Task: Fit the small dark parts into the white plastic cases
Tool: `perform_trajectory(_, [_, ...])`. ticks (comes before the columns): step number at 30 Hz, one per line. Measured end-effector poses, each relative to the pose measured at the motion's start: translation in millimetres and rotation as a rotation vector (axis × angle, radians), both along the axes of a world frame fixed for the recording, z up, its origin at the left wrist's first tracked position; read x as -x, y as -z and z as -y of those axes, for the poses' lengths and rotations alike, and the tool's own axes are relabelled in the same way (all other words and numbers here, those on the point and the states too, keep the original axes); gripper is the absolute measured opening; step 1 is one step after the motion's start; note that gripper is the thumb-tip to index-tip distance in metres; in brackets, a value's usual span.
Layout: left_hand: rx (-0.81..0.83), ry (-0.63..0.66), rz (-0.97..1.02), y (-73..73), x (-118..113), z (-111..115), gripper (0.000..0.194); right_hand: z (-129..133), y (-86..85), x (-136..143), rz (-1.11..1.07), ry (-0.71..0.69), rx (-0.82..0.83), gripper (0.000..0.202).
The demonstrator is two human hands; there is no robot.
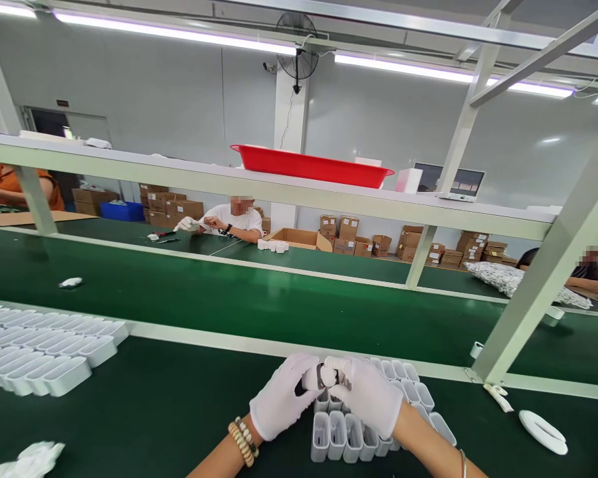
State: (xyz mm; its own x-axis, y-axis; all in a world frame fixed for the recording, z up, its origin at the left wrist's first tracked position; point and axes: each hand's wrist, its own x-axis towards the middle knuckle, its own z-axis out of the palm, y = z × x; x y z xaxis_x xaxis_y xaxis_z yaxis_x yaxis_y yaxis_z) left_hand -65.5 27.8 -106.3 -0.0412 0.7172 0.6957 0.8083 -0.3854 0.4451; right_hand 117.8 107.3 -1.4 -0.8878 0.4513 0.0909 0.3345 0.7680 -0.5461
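My left hand (286,395), in a white glove with beaded bracelets at the wrist, has its fingers closed around a small white and dark part (323,376). My right hand (371,395), gloved in white too, pinches the same part from the other side. The two hands meet just above rows of white oblong cups (337,435), which stand upright on the dark green table (179,411). The part's details are mostly hidden by my fingers.
More white cups (67,375) stand in rows at the left. A white cloth (30,461) lies front left. A white oval piece (543,431) is at the right, near a slanted post (533,292). Beyond the green belt (259,299), a person (236,219) works under a shelf holding a red tray (311,166).
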Motion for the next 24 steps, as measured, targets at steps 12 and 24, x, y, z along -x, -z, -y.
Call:
perform_trajectory(12, [0.066, -0.002, 0.019, 2.1, -1, 1, 0.04, 0, 5.9, 4, -0.054, -0.042, 0.024, 0.018])
perform_trajectory(24, [0.075, -0.008, 0.117, -0.3, -1, 1, 0.044, -3, 21.0, 10, -0.11, 0.149, -0.023, 0.012])
